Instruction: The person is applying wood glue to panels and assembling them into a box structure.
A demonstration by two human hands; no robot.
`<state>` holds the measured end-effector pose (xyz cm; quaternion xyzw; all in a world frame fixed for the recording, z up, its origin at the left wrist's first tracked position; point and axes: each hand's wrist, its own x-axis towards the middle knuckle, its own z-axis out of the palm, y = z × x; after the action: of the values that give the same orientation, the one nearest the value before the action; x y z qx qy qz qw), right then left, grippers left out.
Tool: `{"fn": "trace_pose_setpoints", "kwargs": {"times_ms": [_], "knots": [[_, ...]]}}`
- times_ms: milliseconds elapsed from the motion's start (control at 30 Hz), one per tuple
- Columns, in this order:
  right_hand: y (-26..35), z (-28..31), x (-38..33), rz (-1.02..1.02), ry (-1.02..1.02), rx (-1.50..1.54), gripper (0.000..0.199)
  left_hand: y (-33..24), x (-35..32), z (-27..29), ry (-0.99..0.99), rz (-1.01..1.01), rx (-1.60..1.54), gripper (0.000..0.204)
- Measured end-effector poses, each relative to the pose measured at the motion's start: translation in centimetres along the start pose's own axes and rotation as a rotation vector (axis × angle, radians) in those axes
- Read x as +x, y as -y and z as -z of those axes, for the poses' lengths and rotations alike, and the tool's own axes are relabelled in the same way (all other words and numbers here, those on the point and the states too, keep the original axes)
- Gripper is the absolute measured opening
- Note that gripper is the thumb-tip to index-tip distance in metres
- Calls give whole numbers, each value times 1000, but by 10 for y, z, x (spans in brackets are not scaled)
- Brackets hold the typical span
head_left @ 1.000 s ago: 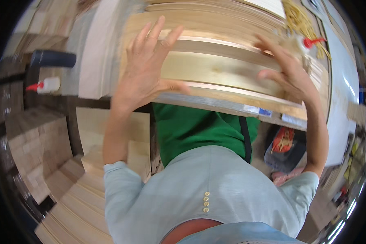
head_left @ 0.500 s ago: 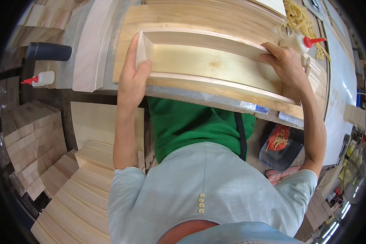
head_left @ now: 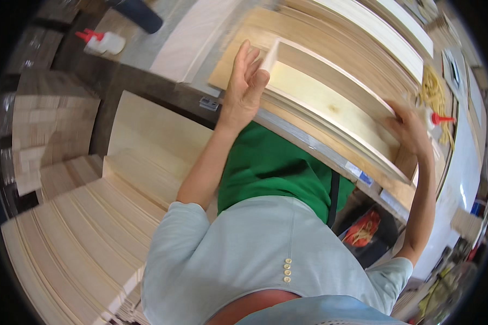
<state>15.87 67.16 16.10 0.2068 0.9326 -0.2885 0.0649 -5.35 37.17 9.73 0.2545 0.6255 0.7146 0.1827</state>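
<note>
A long shallow box frame of pale wood (head_left: 331, 103) lies on a stack of boards on the workbench in front of me. My left hand (head_left: 243, 86) presses against its left end piece, fingers up along the thin board. At the right end of the frame my right hand (head_left: 412, 129) grips the end. Just behind that hand stands a white glue bottle with a red cap (head_left: 436, 117).
Another glue bottle (head_left: 100, 40) lies at the bench's far left near a dark cylinder (head_left: 141, 13). Stacks of cut boards (head_left: 76, 233) fill the lower left. Long planks (head_left: 396, 38) lie behind the frame. A red and black bag (head_left: 366, 230) sits below the bench.
My view has swung so the bench now sits tilted. My left hand went from lying flat on the boards to gripping the frame's left end; my right hand stays at the right end.
</note>
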Motion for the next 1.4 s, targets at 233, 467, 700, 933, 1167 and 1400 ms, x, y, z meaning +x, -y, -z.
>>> {"fn": "trace_pose_setpoints", "kwargs": {"times_ms": [233, 467, 700, 933, 1167, 1400], "knots": [[9, 5, -14, 123, -104, -80, 30, 21, -89, 19, -195, 110, -76, 50], [57, 1, -10, 171, -198, -95, 30, 21, -128, -1, -6, 176, -86, 47], [125, -22, 28, 377, -351, -43, 35, -9, -128, -6, -80, -20, 64, 68], [282, -140, 44, 626, -143, 29, 42, -63, -128, 85, -803, -181, 684, 53], [324, -274, 5, 1151, 253, 377, 34, -80, -252, 216, -1307, 582, 998, 40], [265, -286, 13, 1004, 506, 309, 32, -66, -307, 257, -1213, 826, 1279, 54]]}}
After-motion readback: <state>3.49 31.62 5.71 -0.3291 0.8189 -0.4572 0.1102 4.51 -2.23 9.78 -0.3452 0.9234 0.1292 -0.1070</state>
